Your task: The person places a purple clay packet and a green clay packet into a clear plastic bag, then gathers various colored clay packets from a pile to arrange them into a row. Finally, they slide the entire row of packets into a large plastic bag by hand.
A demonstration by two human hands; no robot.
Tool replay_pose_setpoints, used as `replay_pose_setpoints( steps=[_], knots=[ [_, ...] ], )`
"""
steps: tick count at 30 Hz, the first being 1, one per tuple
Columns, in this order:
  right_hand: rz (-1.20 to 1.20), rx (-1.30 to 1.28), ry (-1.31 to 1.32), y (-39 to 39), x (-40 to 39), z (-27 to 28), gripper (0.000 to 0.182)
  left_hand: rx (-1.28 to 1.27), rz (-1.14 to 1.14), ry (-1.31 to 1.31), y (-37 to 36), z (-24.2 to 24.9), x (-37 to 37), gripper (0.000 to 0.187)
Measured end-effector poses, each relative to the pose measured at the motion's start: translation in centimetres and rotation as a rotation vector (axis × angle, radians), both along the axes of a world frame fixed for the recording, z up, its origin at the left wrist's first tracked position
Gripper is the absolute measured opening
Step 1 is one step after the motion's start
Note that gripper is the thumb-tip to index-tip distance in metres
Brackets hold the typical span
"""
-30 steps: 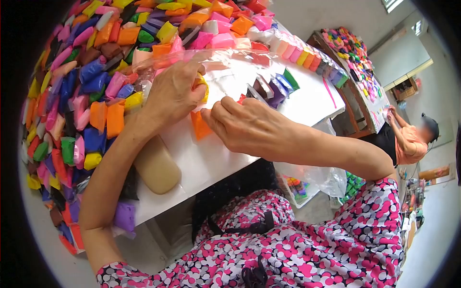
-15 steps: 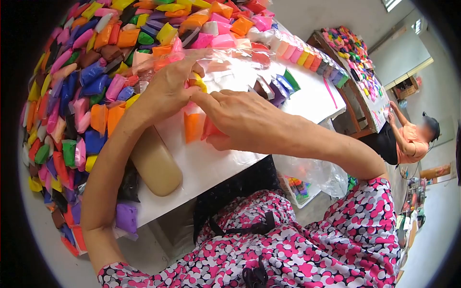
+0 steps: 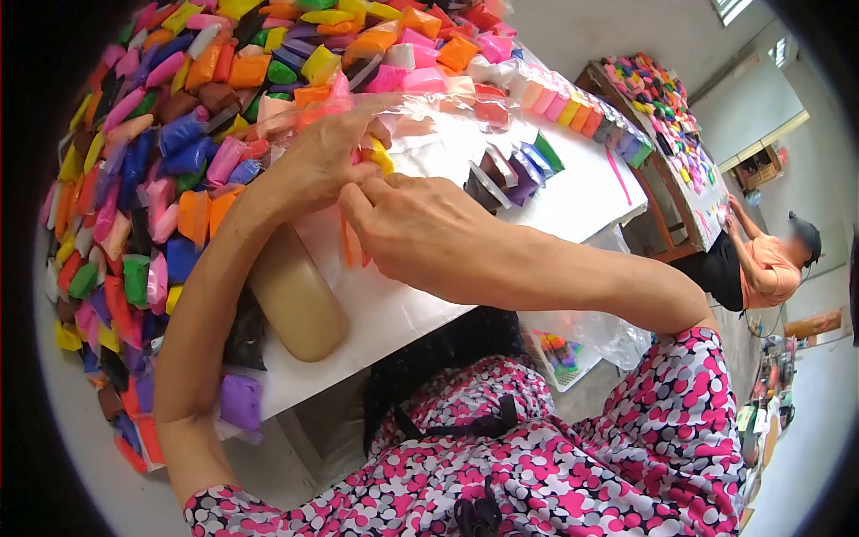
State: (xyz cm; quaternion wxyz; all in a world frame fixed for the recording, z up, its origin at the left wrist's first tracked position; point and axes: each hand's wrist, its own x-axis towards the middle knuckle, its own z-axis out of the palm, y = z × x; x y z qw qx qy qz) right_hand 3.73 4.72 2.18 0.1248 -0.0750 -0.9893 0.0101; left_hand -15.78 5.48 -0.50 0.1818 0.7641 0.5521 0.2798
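Note:
My left hand (image 3: pixel 324 163) is closed around small soft packets; a yellow packet (image 3: pixel 379 157) and a bit of pink show at its fingers. A clear plastic bag (image 3: pixel 428 106) stretches out beyond that hand, partly covering packets behind it. Against the left fingertips, my right hand (image 3: pixel 428 222) is closed, with an orange packet (image 3: pixel 350 240) hanging edge-on below its fingers. The exact grip is partly hidden by the knuckles. Under my left forearm lies a long, rounded beige object (image 3: pixel 302 300) on the white tabletop (image 3: pixel 394 318).
Many coloured packets (image 3: pixel 188 157) are heaped along the left and far side. A short row of packets (image 3: pixel 519 170) stands right of my hands, with a longer row (image 3: pixel 573 107) behind. A basket (image 3: pixel 565 362) sits below the table edge. Another person (image 3: pixel 765 259) works at a second table.
The orange packet now shows as a thin edge, and the red one beside it is hidden. My right hand has shifted slightly, fingers drawn closer to my left hand.

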Motion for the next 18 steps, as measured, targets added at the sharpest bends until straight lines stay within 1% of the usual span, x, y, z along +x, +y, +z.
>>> replay_pose_setpoints(
  steps=[1,4,7,10,13,16,18],
  knots=[
    [-0.013,-0.019,-0.048,0.2,-0.2,0.4,0.030,-0.015,0.000,0.024,0.5,0.0,-0.2,0.074],
    [-0.054,-0.005,-0.122,0.2,-0.4,0.2,0.028,0.056,-0.019,0.035,0.7,-0.5,-0.3,0.074],
    [-0.059,0.028,-0.172,0.4,-0.6,-0.2,0.028,0.012,-0.048,-0.026,0.4,0.4,0.1,0.073],
    [-0.027,-0.022,-0.245,0.8,-1.1,0.3,0.028,-0.019,-0.035,-0.042,0.3,0.6,0.2,0.073],
    [0.025,0.037,-0.212,1.2,-1.5,-0.7,0.027,-0.030,-0.026,-0.007,0.5,0.5,0.0,0.073],
    [0.027,0.092,-0.226,1.2,-1.8,-1.2,0.028,0.014,-0.057,-0.058,0.3,0.7,0.3,0.074],
    [0.013,0.101,-0.277,1.0,-1.8,-1.0,0.029,-0.027,-0.046,-0.059,0.2,0.7,0.2,0.072]
  ],
)
